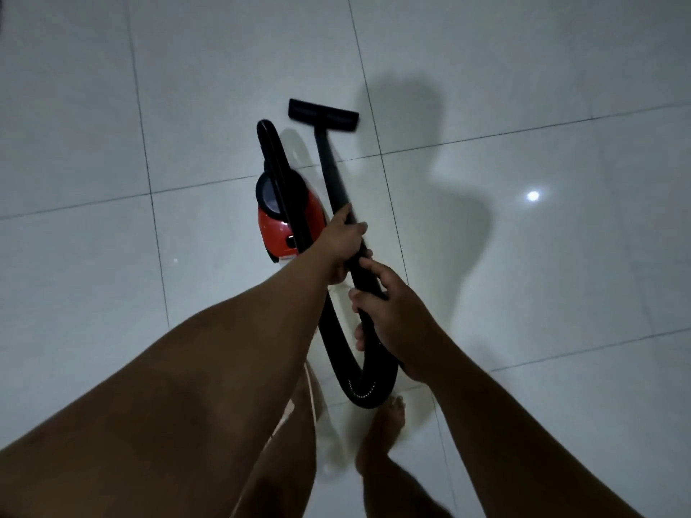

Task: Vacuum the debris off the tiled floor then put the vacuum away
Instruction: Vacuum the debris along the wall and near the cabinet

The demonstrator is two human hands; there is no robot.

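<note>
- Head view, looking straight down: one red canister vacuum (289, 222) sits on the tiled floor (523, 87) at frame centre, just left of the wand.
- One black wand (331, 162) runs from the hands up to one floor nozzle (323, 114), which lies flat on a tile in the upper centre.
- Left hand (342, 243) is wrapped around the wand higher up; right hand (389, 315) is closed around the handle end, where the hose joins.
- Two-hand split grip looks deliberate: the forward hand steers and presses the nozzle, the rear hand pushes and takes the hose weight.
- One black hose (359, 383) loops down below the right hand and back up toward the canister. Slack loop, so the wand can likely travel without dragging the body.
- Canister parked close beside the wand, probably to keep it in hose reach.
- One pale cord (312, 390) hangs by the left forearm, lower centre; can't tell where it ends.
- One bare foot (385, 428) clearly visible, just below the hose loop; trip risk if the loop swings.
- Debris: one small pale speck (175, 260) mid-left; otherwise too dim to tell.
- One bright spot (533, 196) mid-right is a light reflection, not debris.
- Judgement: vacuuming stage, stowing not yet started.
</note>
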